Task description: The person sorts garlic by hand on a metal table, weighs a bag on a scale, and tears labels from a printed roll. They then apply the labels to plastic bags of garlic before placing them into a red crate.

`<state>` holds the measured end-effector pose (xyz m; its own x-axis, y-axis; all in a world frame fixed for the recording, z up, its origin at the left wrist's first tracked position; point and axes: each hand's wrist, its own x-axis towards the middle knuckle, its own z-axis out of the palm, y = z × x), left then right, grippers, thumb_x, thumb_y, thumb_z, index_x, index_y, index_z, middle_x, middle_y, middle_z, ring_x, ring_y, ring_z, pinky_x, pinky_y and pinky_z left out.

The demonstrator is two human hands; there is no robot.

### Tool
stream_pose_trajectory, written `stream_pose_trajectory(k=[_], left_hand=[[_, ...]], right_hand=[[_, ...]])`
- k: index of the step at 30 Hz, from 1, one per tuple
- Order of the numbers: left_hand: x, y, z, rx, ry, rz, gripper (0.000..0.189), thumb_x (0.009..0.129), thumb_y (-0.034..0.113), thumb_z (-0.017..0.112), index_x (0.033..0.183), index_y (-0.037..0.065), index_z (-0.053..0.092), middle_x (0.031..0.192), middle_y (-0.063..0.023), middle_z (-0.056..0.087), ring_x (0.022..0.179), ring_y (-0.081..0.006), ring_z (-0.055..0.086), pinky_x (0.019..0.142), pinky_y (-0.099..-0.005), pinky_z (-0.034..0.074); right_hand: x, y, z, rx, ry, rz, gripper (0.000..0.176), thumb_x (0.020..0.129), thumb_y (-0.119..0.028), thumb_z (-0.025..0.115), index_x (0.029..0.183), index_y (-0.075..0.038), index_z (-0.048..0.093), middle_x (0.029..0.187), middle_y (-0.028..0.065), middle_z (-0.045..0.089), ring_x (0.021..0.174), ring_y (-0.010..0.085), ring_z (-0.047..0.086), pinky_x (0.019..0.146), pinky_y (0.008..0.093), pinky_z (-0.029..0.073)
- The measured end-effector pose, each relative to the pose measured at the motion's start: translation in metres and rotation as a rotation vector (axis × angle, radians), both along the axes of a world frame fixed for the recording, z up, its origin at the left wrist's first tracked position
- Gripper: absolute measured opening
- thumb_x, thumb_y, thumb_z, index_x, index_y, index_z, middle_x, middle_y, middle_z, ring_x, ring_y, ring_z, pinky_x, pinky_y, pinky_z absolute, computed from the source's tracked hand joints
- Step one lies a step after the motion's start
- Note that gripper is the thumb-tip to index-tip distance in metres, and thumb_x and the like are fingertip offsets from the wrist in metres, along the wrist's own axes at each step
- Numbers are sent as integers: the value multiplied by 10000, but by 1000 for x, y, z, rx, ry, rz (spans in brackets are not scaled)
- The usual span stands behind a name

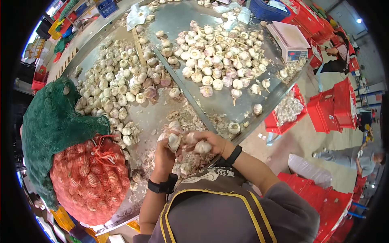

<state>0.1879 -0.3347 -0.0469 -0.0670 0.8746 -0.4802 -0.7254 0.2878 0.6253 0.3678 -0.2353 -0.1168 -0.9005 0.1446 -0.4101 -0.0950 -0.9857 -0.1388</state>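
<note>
My left hand is closed on a garlic bulb near the front edge of the metal table. Close beside it, my right hand has its fingers curled round another garlic bulb. Loose skins and a few bulbs lie under and around both hands; one bulb sits just below them. Beyond the hands, a heap of garlic spreads over the left part of the table. A second heap lies past a metal divider.
A red net sack of garlic and a green net sack stand at the left. A scale sits at the back right. Red crates fill the floor on the right, where two other people are visible.
</note>
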Motion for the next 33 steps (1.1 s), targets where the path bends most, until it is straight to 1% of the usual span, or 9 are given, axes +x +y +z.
stream_pose_trajectory(k=[3,5,10,13,17,24,28,31,33], left_hand=[[-6,-5,-6,-60,-12,19,390,868,339,419,1124,72,543,825,-84,572,565,-159,463,487,-286,390],[-10,-9,-10,-68,0,41,398,869,349,426,1129,72,543,832,-87,573,567,-158,465,486,-285,393],[-16,-22,-14,-43,77,121,418,867,381,462,1144,79,543,855,-91,575,567,-161,472,498,-293,416],[-20,-33,-23,-83,43,143,418,866,390,479,1142,85,551,861,-88,580,602,-160,489,518,-288,425],[-20,-46,-25,-143,22,193,406,876,351,490,1138,50,564,858,-90,608,622,-157,514,527,-289,442],[-22,-62,-53,-214,107,216,431,846,380,457,1119,61,551,806,-93,588,582,-184,514,478,-325,430],[-16,-58,-49,-254,109,166,427,840,362,449,1121,56,545,806,-103,587,574,-190,514,477,-332,437],[-11,-56,-46,-251,74,142,423,832,344,446,1124,54,546,809,-111,596,567,-194,515,476,-331,440],[-8,-49,-45,-248,89,118,434,830,329,443,1146,48,543,806,-110,601,568,-188,515,482,-327,445]], right_hand=[[19,56,-23,119,238,-180,466,914,-244,519,1294,10,427,1264,263,494,1072,337,591,859,426,546],[27,85,20,-149,346,-585,516,930,-324,516,1314,0,400,1307,266,455,1179,337,521,934,449,505],[43,140,21,31,-18,-915,564,894,-372,597,1303,-23,427,1319,216,460,1188,305,514,992,468,455],[22,143,-13,853,-720,-439,508,859,-264,652,1298,-90,465,1291,133,504,1100,261,550,888,393,497],[-2,153,-64,2193,-1018,-198,379,778,-67,612,1150,-128,576,1128,94,551,1045,302,518,839,397,492],[-10,151,-50,2047,-1150,-28,230,752,-58,600,973,-121,594,1004,94,516,1034,333,495,818,440,475],[8,175,-36,1926,-973,-212,119,767,-35,568,865,-98,592,975,94,537,939,325,531,771,418,458],[19,177,-10,2189,-1125,-613,142,778,-73,594,917,-93,576,898,110,561,860,321,575,742,412,470],[35,165,5,2030,-1182,-405,147,770,-84,603,915,-88,578,921,119,566,884,331,573,754,411,473]])
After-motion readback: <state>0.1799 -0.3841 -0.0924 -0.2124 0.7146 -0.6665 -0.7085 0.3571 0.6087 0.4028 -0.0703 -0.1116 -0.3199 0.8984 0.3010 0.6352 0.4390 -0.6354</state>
